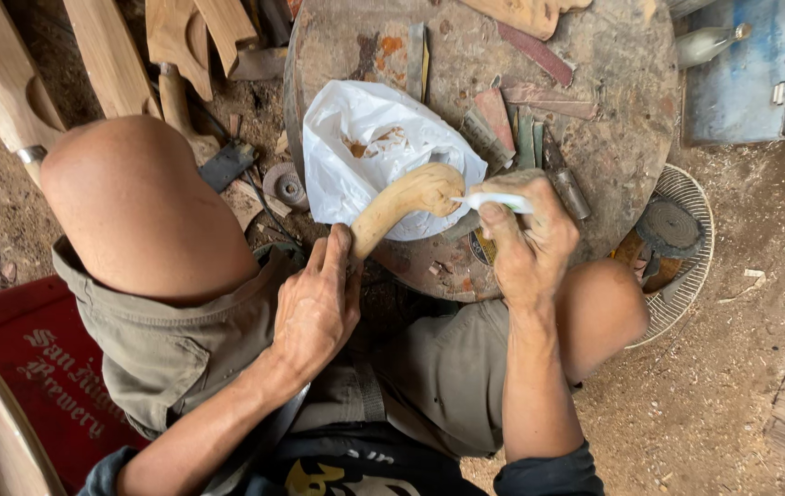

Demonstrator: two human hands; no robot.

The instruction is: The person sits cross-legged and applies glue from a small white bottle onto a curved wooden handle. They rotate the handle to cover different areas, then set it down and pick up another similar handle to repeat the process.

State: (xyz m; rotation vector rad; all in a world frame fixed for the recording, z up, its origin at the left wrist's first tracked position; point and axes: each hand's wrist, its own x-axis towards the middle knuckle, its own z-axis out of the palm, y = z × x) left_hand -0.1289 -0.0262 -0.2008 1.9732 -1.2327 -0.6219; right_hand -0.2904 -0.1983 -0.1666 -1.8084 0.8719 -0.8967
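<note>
Both hands working a curved wooden piece (pixel 402 204) at frame centre.
Left hand (pixel 316 308) curls around its lower end; right hand (pixel 528 241) pinches a white tube (pixel 495 201) against its tip, over a white plastic bag (pixel 365 147) on the round bench (pixel 613 101). Tube's rear is hidden.

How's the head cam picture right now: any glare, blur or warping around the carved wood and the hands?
Head view: soft, even daylight with no hard shadows; the white plastic bag is bright, nearly washed out; the curved wooden piece, left hand and right hand with its white tube look sharp; wide-angle stretch shows toward the edges, enlarging the knee.
</note>
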